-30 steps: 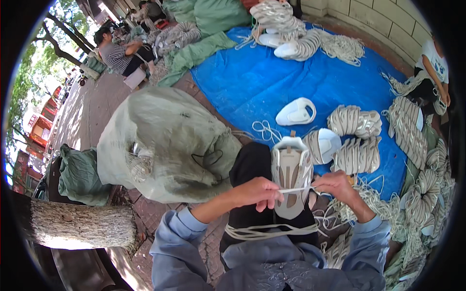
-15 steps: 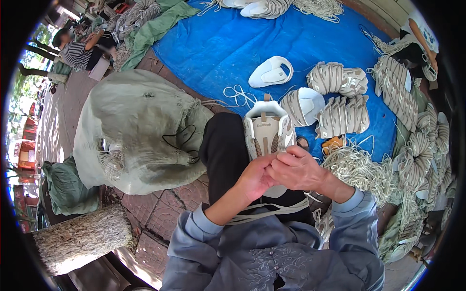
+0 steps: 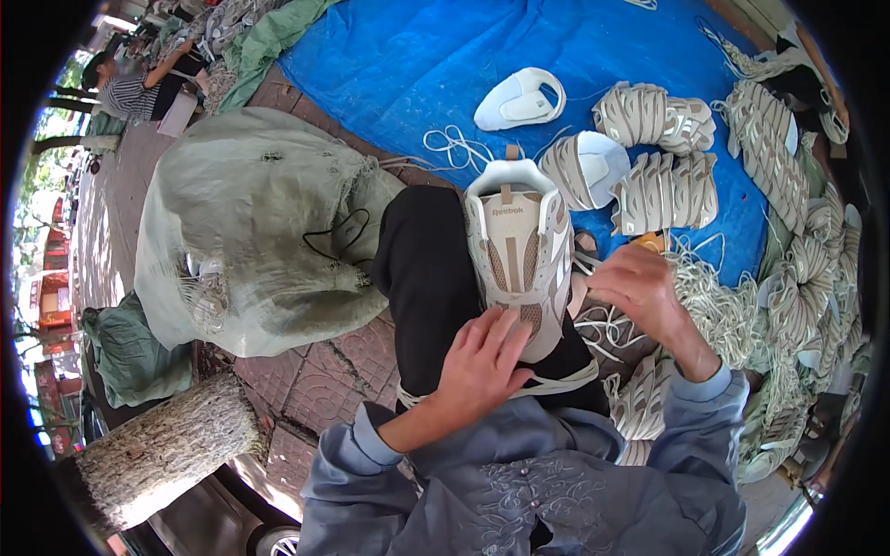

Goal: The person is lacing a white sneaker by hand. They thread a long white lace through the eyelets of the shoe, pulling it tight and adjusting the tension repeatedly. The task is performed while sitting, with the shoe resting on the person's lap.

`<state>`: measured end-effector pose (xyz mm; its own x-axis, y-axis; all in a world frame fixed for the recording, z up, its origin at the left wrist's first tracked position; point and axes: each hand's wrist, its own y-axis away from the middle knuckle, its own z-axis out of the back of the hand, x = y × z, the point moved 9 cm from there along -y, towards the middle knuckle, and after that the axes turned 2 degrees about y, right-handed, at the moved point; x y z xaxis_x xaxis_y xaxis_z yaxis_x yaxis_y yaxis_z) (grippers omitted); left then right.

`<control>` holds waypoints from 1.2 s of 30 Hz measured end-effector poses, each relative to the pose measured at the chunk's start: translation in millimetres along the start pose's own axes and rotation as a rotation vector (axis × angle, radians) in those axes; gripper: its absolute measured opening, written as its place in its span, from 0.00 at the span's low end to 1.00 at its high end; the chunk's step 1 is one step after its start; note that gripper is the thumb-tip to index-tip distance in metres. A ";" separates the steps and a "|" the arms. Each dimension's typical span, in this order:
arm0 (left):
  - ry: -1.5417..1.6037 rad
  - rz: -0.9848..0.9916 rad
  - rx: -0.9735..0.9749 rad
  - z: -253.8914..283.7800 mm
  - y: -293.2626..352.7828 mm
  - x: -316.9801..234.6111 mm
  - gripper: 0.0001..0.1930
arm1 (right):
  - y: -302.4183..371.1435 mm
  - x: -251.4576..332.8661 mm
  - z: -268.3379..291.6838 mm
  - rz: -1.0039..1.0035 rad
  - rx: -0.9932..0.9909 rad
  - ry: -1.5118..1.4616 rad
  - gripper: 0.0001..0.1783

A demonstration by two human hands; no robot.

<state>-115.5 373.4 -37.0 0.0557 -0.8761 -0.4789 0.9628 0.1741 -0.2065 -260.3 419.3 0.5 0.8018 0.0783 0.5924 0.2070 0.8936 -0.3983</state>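
Note:
A beige and white sneaker upper (image 3: 538, 232) lies along my black-trousered thigh, its heel end away from me. My left hand (image 3: 482, 363) rests on its toe part, fingers stretched out over the mesh. Right of the upper, and apart from it, my right hand (image 3: 640, 289) is raised with thumb and fingers pinched together. Whatever it pinches, if anything, is too small to make out. Pale cords (image 3: 561, 382) run round my leg just below the toe. Near the upper's heel, a loose white lace (image 3: 454, 146) curls on the blue sheet.
On the blue sheet (image 3: 399, 74) lie a single white upper (image 3: 521, 100) and nested stacks of uppers (image 3: 666, 193). A heap of pale laces (image 3: 714, 301) is at the right. A grey-green sack (image 3: 250, 232) and a tree trunk (image 3: 171, 445) stand left. Another person (image 3: 130, 93) sits far left.
My hands, together over the toe before, have come apart. The right has moved right, away from the upper, and the left has opened flat on the toe. The view has shifted slightly.

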 end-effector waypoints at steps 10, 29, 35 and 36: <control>-0.256 -0.305 0.012 -32.2 5.4 -12.6 0.21 | 7.0 -21.1 -47.4 -0.152 -0.010 -0.079 0.05; -0.297 -0.306 -0.020 -34.9 11.7 -13.0 0.20 | -14.7 -20.6 -97.4 -0.075 0.284 0.328 0.05; -0.260 -0.266 -0.034 -34.9 16.8 -8.8 0.21 | -5.7 -58.4 -112.8 -0.523 0.380 -0.296 0.06; -0.246 -0.267 -0.028 -36.2 16.1 -8.7 0.21 | -7.1 -58.2 -110.5 -0.509 0.329 -0.376 0.06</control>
<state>-110.0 400.2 -67.1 -0.1315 -0.9738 -0.1857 0.9446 -0.0663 -0.3215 -246.5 359.6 -108.5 0.3907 -0.2894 0.8738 0.2766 0.9423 0.1885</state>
